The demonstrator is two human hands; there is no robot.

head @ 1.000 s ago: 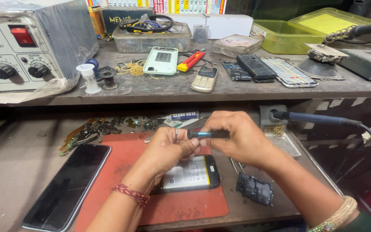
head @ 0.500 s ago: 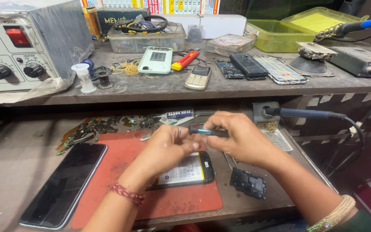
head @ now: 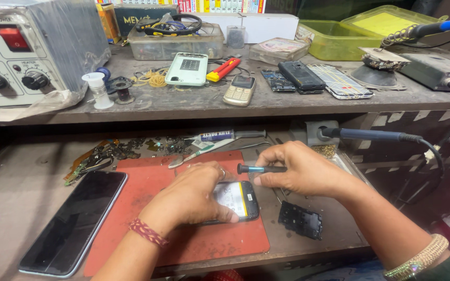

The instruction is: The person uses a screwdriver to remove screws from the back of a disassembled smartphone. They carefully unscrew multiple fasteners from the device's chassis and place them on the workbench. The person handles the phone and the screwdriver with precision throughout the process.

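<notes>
Now left hand (head: 194, 200) steadies phone (head: 238, 200); right hand (head: 300, 169) holds screwdriver (head: 261, 168).

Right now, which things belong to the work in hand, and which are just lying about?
In hand:
left hand resting on opened phone
right hand holding small screwdriver
red mat

Lying about:
black phone
black cover piece
tube
tweezers
shelf phones, e.g. keypad phone

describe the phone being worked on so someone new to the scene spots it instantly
Find the red mat on the lower bench. At its right edge, under the left hand, lies the opened phone, its pale insides facing up. The big phone left of the mat is whole, its dark screen showing.
</notes>
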